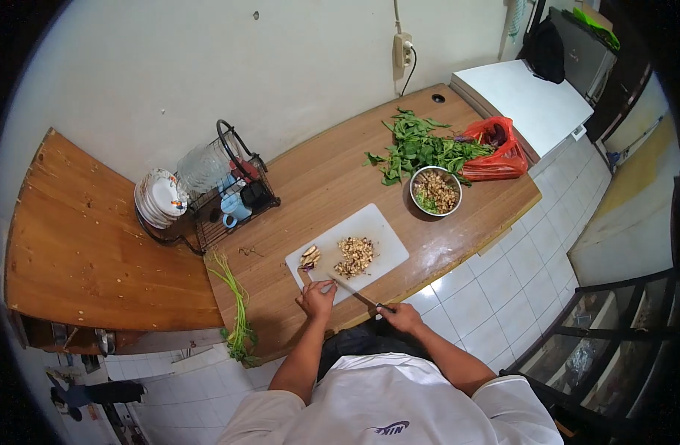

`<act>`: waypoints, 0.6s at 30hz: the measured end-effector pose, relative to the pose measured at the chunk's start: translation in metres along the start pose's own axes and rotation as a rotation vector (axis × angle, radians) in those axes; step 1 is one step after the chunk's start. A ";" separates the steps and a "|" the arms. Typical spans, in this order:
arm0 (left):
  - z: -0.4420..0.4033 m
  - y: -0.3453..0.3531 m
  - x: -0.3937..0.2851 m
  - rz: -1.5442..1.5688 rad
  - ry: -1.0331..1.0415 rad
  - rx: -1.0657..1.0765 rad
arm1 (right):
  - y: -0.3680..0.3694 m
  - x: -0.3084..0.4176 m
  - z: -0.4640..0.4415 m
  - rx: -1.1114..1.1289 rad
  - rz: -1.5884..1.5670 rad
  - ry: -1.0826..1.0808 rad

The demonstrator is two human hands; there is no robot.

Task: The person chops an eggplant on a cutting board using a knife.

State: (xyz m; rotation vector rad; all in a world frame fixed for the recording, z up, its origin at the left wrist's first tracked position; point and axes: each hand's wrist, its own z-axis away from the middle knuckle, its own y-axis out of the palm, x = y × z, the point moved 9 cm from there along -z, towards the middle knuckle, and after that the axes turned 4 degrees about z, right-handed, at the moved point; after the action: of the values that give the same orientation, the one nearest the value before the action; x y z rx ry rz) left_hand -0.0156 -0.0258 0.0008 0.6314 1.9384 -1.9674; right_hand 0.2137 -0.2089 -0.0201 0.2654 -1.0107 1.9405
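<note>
A white cutting board [384, 241] lies on the wooden table, with a pile of chopped pieces [356, 256] at its middle and a few larger cut pieces [310, 257] at its left. My right hand [401, 317] is closed round the dark handle of a knife [355, 291], whose blade points left over the board's near edge. Beside the blade tip, my left hand [318, 298] rests at the board's near left edge, fingers bent together; anything between them is too small to make out.
A metal bowl [436, 191] of chopped food stands at the right, near leafy greens [421, 148] and a red plastic bag [503, 159]. Green stems [238, 311] lie at the left edge. A dish rack [236, 196] stands behind. Another person [95, 393] is at the far lower left.
</note>
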 end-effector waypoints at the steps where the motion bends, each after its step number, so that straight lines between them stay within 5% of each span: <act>1: 0.000 0.001 0.000 0.005 -0.013 -0.005 | -0.001 0.000 -0.001 0.003 0.003 0.000; 18: 0.000 0.000 0.011 0.024 -0.076 -0.109 | -0.007 0.000 0.004 0.032 0.017 -0.015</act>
State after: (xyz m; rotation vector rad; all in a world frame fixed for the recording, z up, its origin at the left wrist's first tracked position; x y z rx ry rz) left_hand -0.0248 -0.0246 -0.0046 0.5407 1.9674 -1.8305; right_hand 0.2184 -0.2100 -0.0143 0.2901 -0.9953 1.9737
